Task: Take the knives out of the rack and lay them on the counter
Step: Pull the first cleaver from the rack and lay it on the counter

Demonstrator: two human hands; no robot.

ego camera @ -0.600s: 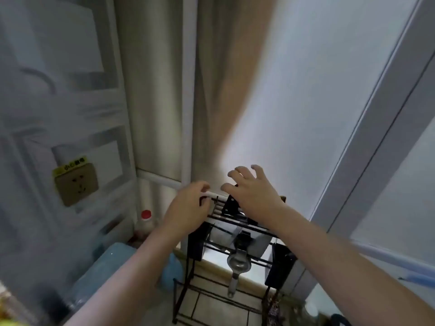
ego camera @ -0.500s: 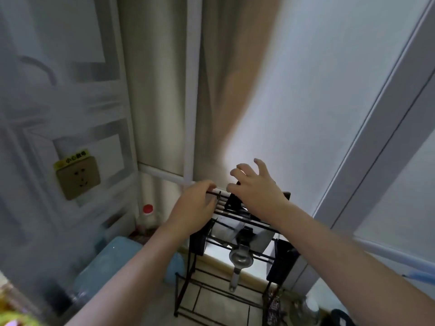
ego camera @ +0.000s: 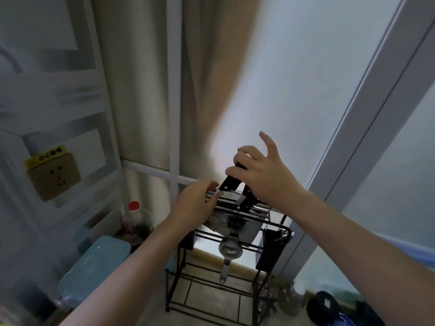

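Your right hand point(ego camera: 263, 175) grips a black knife handle point(ego camera: 229, 184), its long axis tilted, butt up-right, blade down-left into the rack point(ego camera: 277, 228). Your left hand point(ego camera: 195, 205) is closed on the rack's top rails.

Dim, soft overall; bright patch on wall point(ego camera: 294, 90); motion blur left; wide-angle edge bending.

The rack point(ego camera: 226, 276) is thin black metal wire with a matt coat. A knife handle point(ego camera: 229, 183) looks like black matt plastic; the blade point(ego camera: 229, 199) below it is smooth, bright steel. At six o'clock from the blades hangs a strainer point(ego camera: 230, 250) of dull grey metal. At nine o'clock, a glossy teal plastic box lid point(ego camera: 94, 267) and a bottle with a red plastic cap point(ego camera: 134, 205). The curtain point(ego camera: 207, 85) at twelve o'clock is soft beige cloth.
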